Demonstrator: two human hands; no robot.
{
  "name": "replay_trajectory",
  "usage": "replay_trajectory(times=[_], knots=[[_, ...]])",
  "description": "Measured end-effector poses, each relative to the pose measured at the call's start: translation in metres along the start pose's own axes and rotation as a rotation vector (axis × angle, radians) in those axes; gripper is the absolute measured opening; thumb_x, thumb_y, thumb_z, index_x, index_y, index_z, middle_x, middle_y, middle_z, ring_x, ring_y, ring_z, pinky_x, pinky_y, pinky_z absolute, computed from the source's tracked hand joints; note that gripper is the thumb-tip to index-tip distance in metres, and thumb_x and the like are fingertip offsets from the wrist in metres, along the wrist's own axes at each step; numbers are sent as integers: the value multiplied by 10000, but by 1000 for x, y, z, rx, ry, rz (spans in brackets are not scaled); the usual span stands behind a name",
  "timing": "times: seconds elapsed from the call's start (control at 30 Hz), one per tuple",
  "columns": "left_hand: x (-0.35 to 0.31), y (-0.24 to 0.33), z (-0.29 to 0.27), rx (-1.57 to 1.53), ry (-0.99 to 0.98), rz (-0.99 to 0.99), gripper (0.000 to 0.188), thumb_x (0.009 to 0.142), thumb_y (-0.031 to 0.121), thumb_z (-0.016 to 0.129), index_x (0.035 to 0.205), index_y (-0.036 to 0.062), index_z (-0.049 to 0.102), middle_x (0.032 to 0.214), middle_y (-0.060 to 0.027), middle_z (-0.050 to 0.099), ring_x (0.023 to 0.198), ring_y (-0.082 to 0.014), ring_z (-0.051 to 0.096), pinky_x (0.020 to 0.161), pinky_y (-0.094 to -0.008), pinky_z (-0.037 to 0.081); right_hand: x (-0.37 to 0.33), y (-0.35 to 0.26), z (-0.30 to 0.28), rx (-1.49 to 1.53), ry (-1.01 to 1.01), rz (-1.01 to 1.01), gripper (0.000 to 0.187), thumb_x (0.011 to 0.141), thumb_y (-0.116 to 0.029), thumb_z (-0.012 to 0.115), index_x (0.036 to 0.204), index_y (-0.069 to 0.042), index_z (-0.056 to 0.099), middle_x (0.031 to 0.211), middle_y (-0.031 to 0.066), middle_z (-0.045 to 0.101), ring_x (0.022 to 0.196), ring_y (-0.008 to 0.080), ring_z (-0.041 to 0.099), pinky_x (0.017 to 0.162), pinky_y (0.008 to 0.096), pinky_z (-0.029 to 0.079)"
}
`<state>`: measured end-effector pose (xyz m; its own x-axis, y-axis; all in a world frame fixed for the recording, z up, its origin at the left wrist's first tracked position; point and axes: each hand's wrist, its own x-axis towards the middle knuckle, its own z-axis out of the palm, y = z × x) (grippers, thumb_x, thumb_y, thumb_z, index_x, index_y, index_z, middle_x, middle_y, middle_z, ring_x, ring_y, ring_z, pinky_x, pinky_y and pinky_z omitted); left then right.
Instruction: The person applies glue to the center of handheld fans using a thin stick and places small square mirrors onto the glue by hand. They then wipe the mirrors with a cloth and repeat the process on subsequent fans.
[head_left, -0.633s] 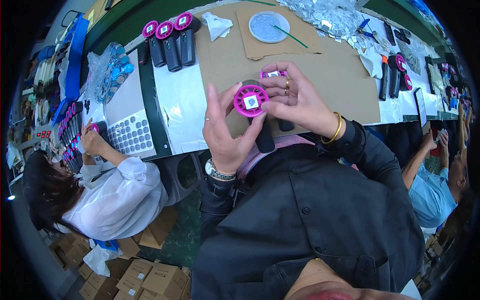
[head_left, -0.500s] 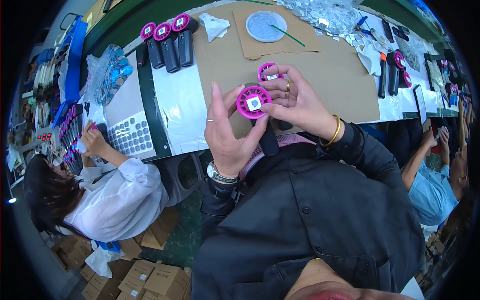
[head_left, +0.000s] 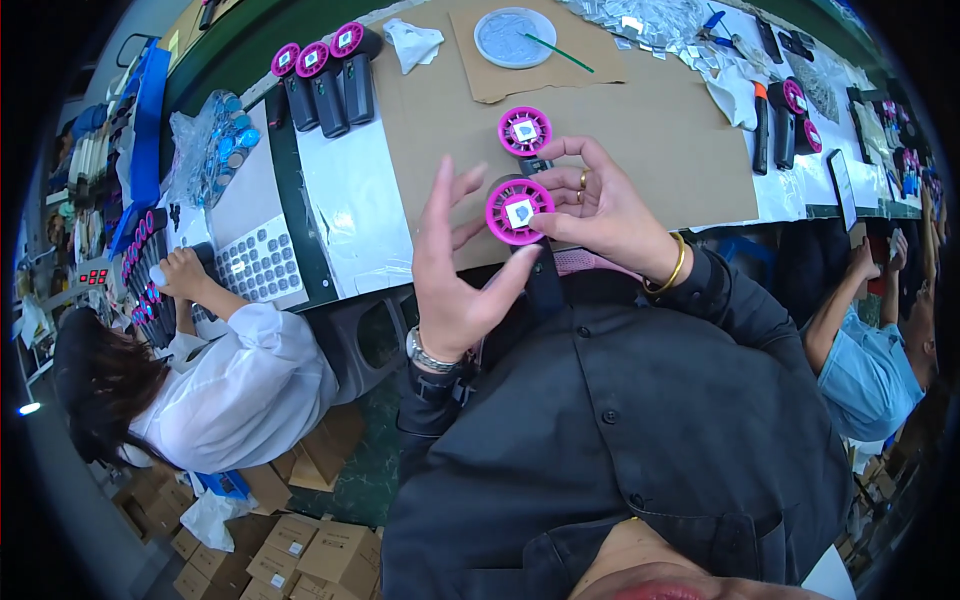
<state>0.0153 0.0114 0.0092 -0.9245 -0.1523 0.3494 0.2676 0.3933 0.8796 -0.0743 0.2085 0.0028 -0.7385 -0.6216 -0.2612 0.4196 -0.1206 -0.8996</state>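
A handheld fan (head_left: 518, 211) with a magenta grille and a white square with a grey mark at its centre is in front of me, its black handle pointing toward my body. My right hand (head_left: 608, 212) grips the head at its right side, thumb on the rim. At the left, my left hand (head_left: 455, 275) is open, its fingers spread; its thumb tip lies close to the lower rim, and I cannot tell whether it touches. Just beyond, a second magenta fan (head_left: 525, 131) lies on the cardboard, its handle partly hidden by my right fingers.
Three similar fans (head_left: 326, 97) lie far left. A tub of clear gel (head_left: 514, 38) with a green stick stands at the back. Small clear pieces (head_left: 640, 22) are heaped back right, near more fans (head_left: 785, 125). A co-worker (head_left: 235, 390) sits left; another (head_left: 870, 370) sits right.
My left hand has opened away from the held fan, its fingers now spread. The fan has shifted slightly right and nearer me in view, exposing more of the second fan.
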Motion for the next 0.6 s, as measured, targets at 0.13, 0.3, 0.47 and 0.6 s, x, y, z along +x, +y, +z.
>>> replay_trajectory(times=[0.13,0.3,0.47,0.6], knots=[[-5,2,-8,-418,15,-305,855,940,27,801,1660,-55,347,1396,-229,664,1235,-272,694,936,-364,665,-6,0,0,-10,-20,6,747,923,-8,851,1511,-71,393,1340,156,644,1197,218,717,1066,364,608],[1,2,-15,-368,-83,-395,758,979,-7,737,1643,-64,375,1404,-217,652,1238,-232,685,923,-322,663,-9,-4,2,-42,-72,16,735,926,-32,860,1493,-82,396,1344,155,634,1194,209,715,1056,359,607],[0,4,-18,-316,-134,-397,734,977,-25,728,1630,-69,396,1387,-208,650,1242,-225,679,918,-313,665,-9,1,2,-31,-97,10,697,925,-50,868,1439,-95,398,1343,167,629,1170,192,715,1036,343,606],[3,10,-20,-362,-111,-413,758,955,-25,742,1628,-67,396,1376,-197,645,1235,-217,667,917,-312,665,-9,3,4,-30,-95,-6,665,928,-54,867,1397,-103,398,1338,176,632,1152,183,716,1031,336,604]])
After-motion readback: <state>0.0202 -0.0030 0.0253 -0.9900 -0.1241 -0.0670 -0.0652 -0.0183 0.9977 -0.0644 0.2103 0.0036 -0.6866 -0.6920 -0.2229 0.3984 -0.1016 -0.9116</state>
